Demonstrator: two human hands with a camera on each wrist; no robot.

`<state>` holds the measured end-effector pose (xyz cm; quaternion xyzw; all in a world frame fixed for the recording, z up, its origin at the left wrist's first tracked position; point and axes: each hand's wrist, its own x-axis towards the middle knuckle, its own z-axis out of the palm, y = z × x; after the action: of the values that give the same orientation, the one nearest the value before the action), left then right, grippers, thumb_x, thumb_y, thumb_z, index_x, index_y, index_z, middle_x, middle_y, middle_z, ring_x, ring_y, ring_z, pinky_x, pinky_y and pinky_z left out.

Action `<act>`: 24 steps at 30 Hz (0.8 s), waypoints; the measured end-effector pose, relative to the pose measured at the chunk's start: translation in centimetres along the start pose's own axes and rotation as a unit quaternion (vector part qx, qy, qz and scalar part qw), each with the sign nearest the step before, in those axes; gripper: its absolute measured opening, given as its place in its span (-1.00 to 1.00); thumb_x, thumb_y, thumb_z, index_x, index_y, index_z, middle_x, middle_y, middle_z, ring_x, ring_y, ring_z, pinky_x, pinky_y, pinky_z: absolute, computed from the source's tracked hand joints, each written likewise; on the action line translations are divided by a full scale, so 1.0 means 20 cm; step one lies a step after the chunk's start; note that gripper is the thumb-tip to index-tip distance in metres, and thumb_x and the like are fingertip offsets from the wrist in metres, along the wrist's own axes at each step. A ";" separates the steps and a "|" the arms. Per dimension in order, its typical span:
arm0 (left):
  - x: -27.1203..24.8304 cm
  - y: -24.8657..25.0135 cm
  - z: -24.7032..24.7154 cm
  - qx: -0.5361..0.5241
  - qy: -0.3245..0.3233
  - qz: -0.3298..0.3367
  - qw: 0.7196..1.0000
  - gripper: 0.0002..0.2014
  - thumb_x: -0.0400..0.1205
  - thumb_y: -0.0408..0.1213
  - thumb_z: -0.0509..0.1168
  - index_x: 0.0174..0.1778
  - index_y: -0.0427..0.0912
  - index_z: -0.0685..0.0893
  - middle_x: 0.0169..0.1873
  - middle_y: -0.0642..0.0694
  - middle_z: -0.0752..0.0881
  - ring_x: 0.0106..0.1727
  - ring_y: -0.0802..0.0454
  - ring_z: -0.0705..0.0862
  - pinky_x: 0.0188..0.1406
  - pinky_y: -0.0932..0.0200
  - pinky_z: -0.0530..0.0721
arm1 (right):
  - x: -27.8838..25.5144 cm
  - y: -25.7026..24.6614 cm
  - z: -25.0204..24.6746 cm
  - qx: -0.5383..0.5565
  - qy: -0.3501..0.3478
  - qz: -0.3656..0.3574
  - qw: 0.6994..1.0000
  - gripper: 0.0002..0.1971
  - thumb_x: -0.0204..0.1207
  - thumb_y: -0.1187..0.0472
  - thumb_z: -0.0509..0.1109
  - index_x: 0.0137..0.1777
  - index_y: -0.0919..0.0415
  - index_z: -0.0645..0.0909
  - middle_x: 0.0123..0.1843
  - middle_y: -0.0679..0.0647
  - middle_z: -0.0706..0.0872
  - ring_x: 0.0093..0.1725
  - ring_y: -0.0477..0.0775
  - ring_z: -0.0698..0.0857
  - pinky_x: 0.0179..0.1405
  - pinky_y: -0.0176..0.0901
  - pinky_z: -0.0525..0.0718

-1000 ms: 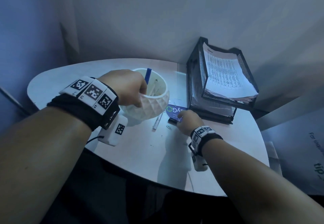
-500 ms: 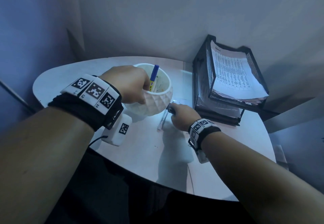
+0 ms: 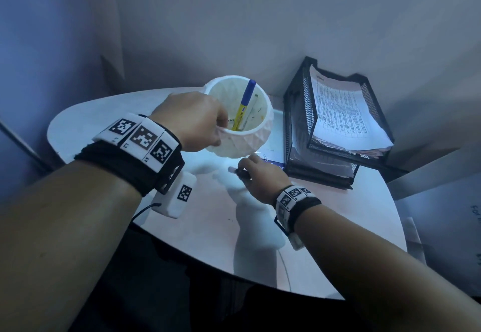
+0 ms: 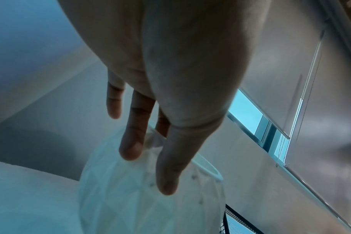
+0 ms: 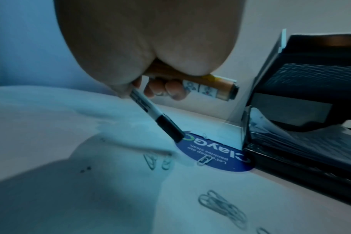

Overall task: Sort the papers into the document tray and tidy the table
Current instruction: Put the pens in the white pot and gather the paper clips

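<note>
My left hand (image 3: 197, 123) grips the near rim of a white faceted cup (image 3: 250, 139) and holds it tilted above the table; its fingers (image 4: 130, 142) lie on the cup's outer wall (image 4: 140, 197). A blue and yellow pen (image 3: 243, 109) stands inside the cup. Just below the cup, my right hand (image 3: 256, 175) holds a white marker with a black cap (image 5: 156, 117) and an orange tube (image 5: 220, 88) together. The black two-tier mesh document tray (image 3: 299, 113) stands at the right with printed papers (image 3: 343, 113) on its top tier.
A round blue ClayGo sticker (image 5: 214, 152) lies on the white table (image 3: 197, 217) against the tray's foot (image 5: 291, 166). Several paper clips (image 5: 222, 205) are scattered in front of it. Walls close the corner behind the tray.
My right hand left the blue sticker, moved left and picked the marker up off the table. My left hand raised the cup and tilted its mouth toward me.
</note>
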<state>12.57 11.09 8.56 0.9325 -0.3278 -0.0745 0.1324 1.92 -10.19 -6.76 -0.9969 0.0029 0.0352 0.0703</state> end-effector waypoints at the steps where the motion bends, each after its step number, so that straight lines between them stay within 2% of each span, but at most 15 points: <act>1: 0.00 0.00 -0.01 0.003 0.011 0.002 1.000 -0.81 0.48 -0.03 0.55 -0.01 0.25 0.80 0.03 0.05 0.83 0.05 -0.10 0.73 0.02 0.03 0.65 | -0.02 0.01 -0.03 0.020 0.033 0.009 0.999 -0.76 0.77 -0.16 0.22 0.09 -0.01 0.50 0.06 0.04 0.65 -0.18 0.34 0.68 -0.25 0.13 0.69; 4: 0.01 0.01 -0.02 0.022 0.029 0.003 0.999 -0.83 0.50 -0.02 0.53 -0.01 0.25 0.80 0.09 0.06 0.84 0.12 -0.12 0.74 0.11 0.00 0.58 | -0.05 0.06 -0.12 0.099 0.100 0.071 0.988 -0.77 0.74 -0.07 0.26 -0.04 0.02 0.36 -0.20 0.09 0.63 -0.25 0.28 0.50 -0.30 0.07 0.50; 5: 0.01 0.01 -0.02 0.028 0.028 0.001 0.999 -0.84 0.51 -0.02 0.52 -0.01 0.25 0.79 0.09 0.07 0.84 0.14 -0.12 0.74 0.10 0.00 0.54 | -0.06 0.08 -0.15 0.130 0.120 0.100 0.979 -0.78 0.71 -0.01 0.29 -0.06 0.04 0.33 -0.24 0.12 0.61 -0.27 0.29 0.50 -0.31 0.08 0.49; 8: -0.01 0.02 -0.01 0.031 0.014 -0.013 0.999 -0.84 0.52 -0.02 0.52 -0.01 0.26 0.78 -0.03 0.07 0.81 0.12 -0.10 0.72 0.04 0.06 0.54 | -0.06 0.11 -0.28 0.255 0.193 0.199 0.926 -0.89 0.57 0.10 0.24 -0.05 0.10 0.38 -0.25 0.16 0.66 -0.27 0.34 0.65 -0.21 0.32 0.72; 9: -0.01 0.02 -0.01 0.028 0.007 -0.017 0.999 -0.84 0.51 -0.03 0.52 -0.01 0.26 0.78 -0.05 0.07 0.80 0.11 -0.10 0.72 0.02 0.07 0.57 | -0.06 0.10 -0.33 0.308 0.230 0.216 0.897 -0.91 0.54 0.12 0.21 -0.04 0.11 0.41 -0.24 0.13 0.65 -0.27 0.30 0.66 -0.19 0.36 0.76; 10: -0.02 0.02 -0.01 0.029 -0.002 -0.019 0.999 -0.84 0.52 -0.03 0.52 -0.01 0.26 0.78 -0.05 0.06 0.79 0.10 -0.10 0.72 0.01 0.07 0.58 | -0.05 0.10 -0.40 0.373 0.271 0.219 0.860 -0.94 0.55 0.17 0.20 -0.04 0.14 0.43 -0.25 0.08 0.63 -0.29 0.21 0.63 -0.20 0.31 0.77; 12: -0.03 0.04 0.00 0.037 -0.019 -0.016 0.999 -0.84 0.53 -0.03 0.53 0.00 0.25 0.78 -0.04 0.07 0.79 0.12 -0.11 0.71 0.05 0.05 0.57 | -0.02 0.06 -0.56 0.511 0.344 0.204 0.761 -0.94 0.62 0.33 0.18 -0.05 0.19 0.45 -0.27 0.04 0.57 -0.34 0.08 0.55 -0.34 0.02 0.68; 14: -0.03 0.05 0.01 0.043 -0.029 -0.011 0.999 -0.84 0.54 -0.02 0.53 0.01 0.25 0.79 -0.02 0.07 0.79 0.16 -0.12 0.70 0.15 0.02 0.58 | 0.03 0.00 -0.72 0.623 0.377 0.190 0.659 -0.86 0.62 0.43 0.16 -0.06 0.19 0.45 -0.30 0.04 0.54 -0.42 0.03 0.52 -0.47 -0.14 0.59; 15: -0.03 0.06 0.01 0.042 -0.032 -0.008 0.999 -0.84 0.54 -0.04 0.53 0.02 0.25 0.79 -0.02 0.07 0.79 0.16 -0.12 0.70 0.20 0.01 0.59 | 0.06 -0.04 -0.78 0.661 0.376 0.183 0.623 -0.82 0.61 0.48 0.15 -0.08 0.19 0.45 -0.33 0.03 0.54 -0.46 0.02 0.53 -0.46 -0.16 0.60; 17: -0.04 0.08 0.02 0.040 -0.037 -0.001 0.999 -0.82 0.54 -0.06 0.53 0.04 0.24 0.80 -0.02 0.06 0.80 0.15 -0.11 0.69 0.21 0.02 0.58 | 0.11 -0.13 -0.86 0.709 0.356 0.172 0.584 -0.78 0.58 0.52 0.15 -0.09 0.18 0.44 -0.35 0.03 0.57 -0.45 0.01 0.58 -0.34 -0.11 0.64; 18: -0.04 0.09 0.02 0.040 -0.040 0.003 0.998 -0.81 0.54 -0.06 0.53 0.05 0.24 0.81 -0.02 0.06 0.80 0.13 -0.11 0.69 0.18 0.04 0.57 | 0.14 -0.18 -0.87 0.721 0.344 0.170 0.576 -0.78 0.59 0.52 0.16 -0.09 0.18 0.44 -0.34 0.03 0.59 -0.39 0.03 0.61 -0.26 -0.06 0.64; 19: -0.05 0.10 0.03 0.041 -0.043 0.008 0.998 -0.80 0.53 -0.05 0.54 0.07 0.24 0.81 -0.01 0.06 0.80 0.12 -0.11 0.69 0.16 0.04 0.57 | 0.15 -0.23 -0.86 0.723 0.330 0.173 0.582 -0.80 0.61 0.51 0.18 -0.07 0.18 0.46 -0.29 0.05 0.62 -0.30 0.06 0.64 -0.17 -0.02 0.64; 21: -0.05 0.12 0.03 0.043 -0.045 0.015 0.998 -0.78 0.51 -0.02 0.55 0.06 0.25 0.80 -0.01 0.06 0.79 0.10 -0.13 0.69 0.12 0.02 0.55 | 0.18 -0.31 -0.82 0.697 0.304 0.193 0.620 -0.86 0.66 0.43 0.25 -0.04 0.18 0.53 -0.15 0.06 0.67 -0.13 0.08 0.65 -0.05 0.01 0.64; 24: -0.04 0.12 0.04 0.049 -0.052 0.026 0.997 -0.79 0.50 -0.05 0.55 0.04 0.22 0.79 -0.07 0.07 0.79 0.03 -0.09 0.68 0.03 0.04 0.44 | 0.22 -0.37 -0.72 0.667 0.292 0.210 0.653 -0.92 0.63 0.34 0.32 -0.08 0.18 0.54 -0.20 0.07 0.57 -0.23 0.08 0.53 -0.18 -0.06 0.55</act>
<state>10.29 9.60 8.50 0.9239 -0.3616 -0.1031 0.0709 7.29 -4.93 8.16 -0.6134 0.2555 -0.2550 0.7024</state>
